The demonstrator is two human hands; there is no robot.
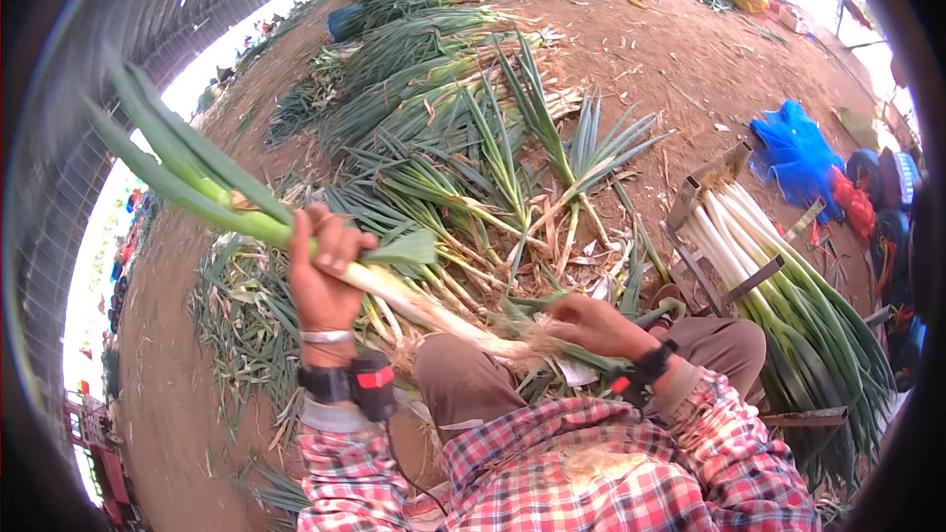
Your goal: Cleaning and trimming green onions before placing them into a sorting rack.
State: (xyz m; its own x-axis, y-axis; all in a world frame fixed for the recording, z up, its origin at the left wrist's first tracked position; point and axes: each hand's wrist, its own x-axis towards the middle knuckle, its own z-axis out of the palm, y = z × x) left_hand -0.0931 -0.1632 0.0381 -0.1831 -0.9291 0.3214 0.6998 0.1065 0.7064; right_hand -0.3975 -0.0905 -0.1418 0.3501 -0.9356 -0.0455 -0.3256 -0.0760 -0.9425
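Bare reddish-brown dirt ground spreads under an open-sided shelter, strewn with trimmings and a long heap of green leeks. At the right, cleaned white-stemmed leeks lie stacked in a metal frame rack, beside a blue plastic sheet. The leek in hand is long, with green leaves fanning up-left, a pale white shank and dirty roots over the person's knees. The left hand is wrapped tightly around its upper stem; the right hand pinches closed at the root end
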